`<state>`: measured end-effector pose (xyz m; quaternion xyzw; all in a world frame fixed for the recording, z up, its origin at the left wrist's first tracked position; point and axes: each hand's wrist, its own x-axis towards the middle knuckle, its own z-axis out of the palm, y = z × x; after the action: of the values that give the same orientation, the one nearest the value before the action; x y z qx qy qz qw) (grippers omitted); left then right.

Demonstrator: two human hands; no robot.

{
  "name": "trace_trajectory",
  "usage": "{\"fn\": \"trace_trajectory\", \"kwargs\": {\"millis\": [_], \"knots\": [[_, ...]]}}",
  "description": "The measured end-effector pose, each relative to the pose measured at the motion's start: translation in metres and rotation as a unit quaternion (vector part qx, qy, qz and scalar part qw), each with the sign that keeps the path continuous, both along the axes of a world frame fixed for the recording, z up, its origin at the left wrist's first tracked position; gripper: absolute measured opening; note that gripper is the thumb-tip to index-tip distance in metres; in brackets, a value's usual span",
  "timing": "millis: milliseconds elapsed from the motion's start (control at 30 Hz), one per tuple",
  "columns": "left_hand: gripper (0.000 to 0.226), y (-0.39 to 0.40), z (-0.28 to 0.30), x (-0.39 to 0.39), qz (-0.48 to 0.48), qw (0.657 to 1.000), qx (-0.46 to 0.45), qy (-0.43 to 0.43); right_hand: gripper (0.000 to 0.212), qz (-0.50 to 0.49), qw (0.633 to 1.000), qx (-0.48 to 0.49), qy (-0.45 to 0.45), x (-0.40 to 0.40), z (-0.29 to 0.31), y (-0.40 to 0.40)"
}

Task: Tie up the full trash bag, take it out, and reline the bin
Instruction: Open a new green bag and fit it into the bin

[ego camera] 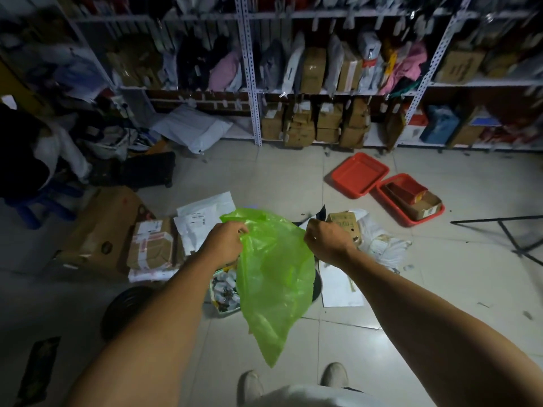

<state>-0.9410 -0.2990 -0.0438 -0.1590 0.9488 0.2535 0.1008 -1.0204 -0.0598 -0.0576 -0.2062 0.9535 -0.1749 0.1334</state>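
There, a green trash bag (273,277) hung between the hands, its top edge pinched by the left hand (226,240) and gripped by the right hand (327,239). Below them sat the dark bin (316,284), litter showing beside the left wrist. Red trays (360,174) lay beyond the right hand.

Single head-worn wide-angle view, no second camera, so no overlap to report. It looks forward and steeply down from standing height: the wearer's own shoes (335,374) sit at the bottom edge, both forearms reach into the centre, close to the lens. Tiled floor (264,177) fills the middle distance. Shelving (249,83) along the far wall runs across the top, bowed by lens distortion. Corners darken.
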Motion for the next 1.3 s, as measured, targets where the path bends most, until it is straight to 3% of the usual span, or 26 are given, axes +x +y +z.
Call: {"fn": "trace_trajectory", "kwargs": {"millis": [67,200,267,433,600,767,933,1100,1300], "knots": [[0.042,0.006,-0.002,-0.002,-0.006,0.999,-0.005,-0.034,0.017,-0.006,1.000,-0.010,0.005,0.000,0.005,-0.002],[0.026,0.024,0.003,-0.010,0.013,0.998,0.030,-0.062,0.018,0.007,1.000,-0.026,0.014,0.004,0.012,-0.003],[0.041,0.033,0.008,-0.017,0.049,0.994,0.070,-0.071,0.017,0.019,0.999,-0.029,0.014,0.008,0.015,-0.002],[0.064,0.055,0.008,-0.029,0.181,0.929,0.288,-0.145,0.013,0.045,0.998,-0.052,0.013,0.014,0.020,0.007],[0.055,0.075,0.002,-0.043,0.158,0.926,0.312,-0.143,0.010,0.087,0.992,-0.084,0.029,0.018,0.018,0.023],[0.053,0.091,0.009,-0.049,0.151,0.876,0.403,-0.217,0.009,0.104,0.988,-0.105,0.033,0.024,0.026,0.032],[0.008,0.104,0.008,-0.058,0.161,0.889,0.404,-0.142,0.008,0.081,0.990,-0.117,0.014,0.028,0.026,0.041],[0.016,0.104,0.014,-0.063,0.207,0.865,0.451,-0.081,0.010,0.050,0.990,-0.127,-0.036,0.025,0.015,0.057],[0.025,0.093,0.027,-0.060,0.219,0.838,0.495,-0.069,0.025,-0.026,0.981,-0.143,-0.131,0.018,0.011,0.074]]}}
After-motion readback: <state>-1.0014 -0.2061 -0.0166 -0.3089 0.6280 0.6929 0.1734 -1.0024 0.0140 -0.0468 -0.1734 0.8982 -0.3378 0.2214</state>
